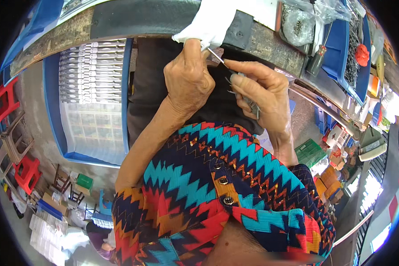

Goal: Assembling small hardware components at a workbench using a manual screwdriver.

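Observation:
My left hand (189, 77) is closed at the bench's near edge, with its fingertips against a white cloth (213, 22). Between my two hands runs a slim silver metal piece (216, 55); its upper end meets the left fingertips. My right hand (264, 91) pinches its darker lower end between thumb and forefinger. Several small grey metal parts (252, 107) are tucked in the right hand's curled fingers. What exactly lies inside the left fist is hidden. To the left stands a blue tray (53, 115) with rows of slender silver metal pieces (93, 73) on clear plastic sheeting.
The worn wooden bench (270, 46) crosses the top. On its right lie a dark-handled screwdriver (315, 62), a plastic bag of small metal parts (297, 29) and a blue bin (337, 66) with dark pieces. Red stools (27, 174) stand at left; a green crate (310, 153) sits at right.

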`<action>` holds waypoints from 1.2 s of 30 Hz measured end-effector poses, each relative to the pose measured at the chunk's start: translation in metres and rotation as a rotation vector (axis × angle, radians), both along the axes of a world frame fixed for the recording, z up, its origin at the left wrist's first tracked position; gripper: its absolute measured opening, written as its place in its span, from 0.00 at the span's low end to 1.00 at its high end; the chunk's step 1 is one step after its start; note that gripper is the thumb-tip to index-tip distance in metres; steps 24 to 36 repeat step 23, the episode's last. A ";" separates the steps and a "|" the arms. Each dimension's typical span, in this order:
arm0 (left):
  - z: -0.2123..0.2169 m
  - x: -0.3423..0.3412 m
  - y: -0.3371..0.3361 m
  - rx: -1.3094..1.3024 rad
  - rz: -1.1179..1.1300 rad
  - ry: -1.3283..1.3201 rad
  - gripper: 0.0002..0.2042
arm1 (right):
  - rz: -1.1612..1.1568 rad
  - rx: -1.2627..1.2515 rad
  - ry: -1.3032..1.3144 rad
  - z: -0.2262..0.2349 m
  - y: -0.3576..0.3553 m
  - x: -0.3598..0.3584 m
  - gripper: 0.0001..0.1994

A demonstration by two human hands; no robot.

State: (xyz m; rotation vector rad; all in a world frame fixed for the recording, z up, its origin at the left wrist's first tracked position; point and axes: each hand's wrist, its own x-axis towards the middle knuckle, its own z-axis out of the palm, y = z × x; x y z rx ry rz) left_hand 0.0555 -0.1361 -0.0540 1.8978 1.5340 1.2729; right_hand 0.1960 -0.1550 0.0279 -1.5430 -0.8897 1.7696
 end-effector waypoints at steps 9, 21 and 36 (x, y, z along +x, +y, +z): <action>0.001 -0.002 -0.002 0.031 0.018 -0.019 0.04 | -0.093 0.012 0.238 -0.012 -0.007 -0.005 0.12; 0.007 -0.003 -0.004 -0.025 0.016 -0.062 0.05 | 0.077 0.338 0.013 -0.028 -0.015 -0.001 0.12; 0.004 -0.004 -0.003 -0.090 0.020 -0.047 0.06 | 0.065 0.338 0.020 -0.029 -0.013 -0.001 0.13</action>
